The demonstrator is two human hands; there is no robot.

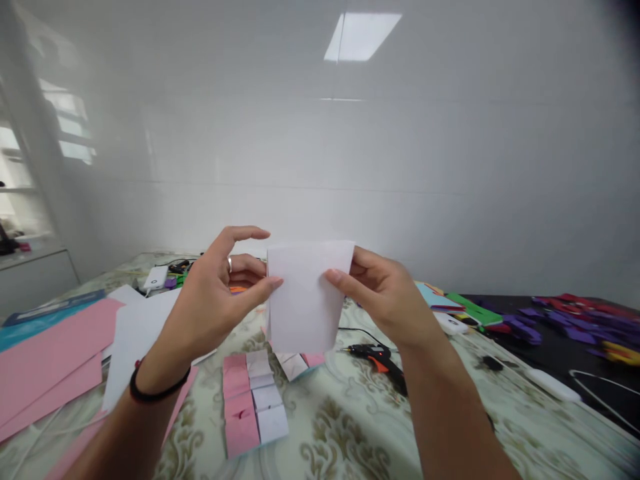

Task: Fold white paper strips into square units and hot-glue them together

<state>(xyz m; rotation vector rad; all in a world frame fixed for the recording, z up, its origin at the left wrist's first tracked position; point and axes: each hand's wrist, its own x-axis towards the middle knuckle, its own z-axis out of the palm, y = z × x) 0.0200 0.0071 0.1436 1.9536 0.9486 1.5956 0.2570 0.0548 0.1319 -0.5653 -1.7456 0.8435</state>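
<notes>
A folded white paper (306, 300) is held upright in the air between my two hands. My left hand (227, 287) pinches its left edge with thumb and lower fingers, while the index finger is raised off the paper. On the other side, my right hand (383, 290) grips the right edge, thumb in front and fingers partly hidden behind. Below lies a folded pink and white paper piece (254, 403) on the patterned cloth. Another pink and white piece (295, 365) is partly covered by the held paper.
A black and orange glue gun (383, 363) lies right of centre. Pink sheets (55, 360) and white sheets (137, 330) cover the left side. Purple pieces (575, 327) and a green item (475, 309) are at the right. Beside them runs a white power strip (553, 385).
</notes>
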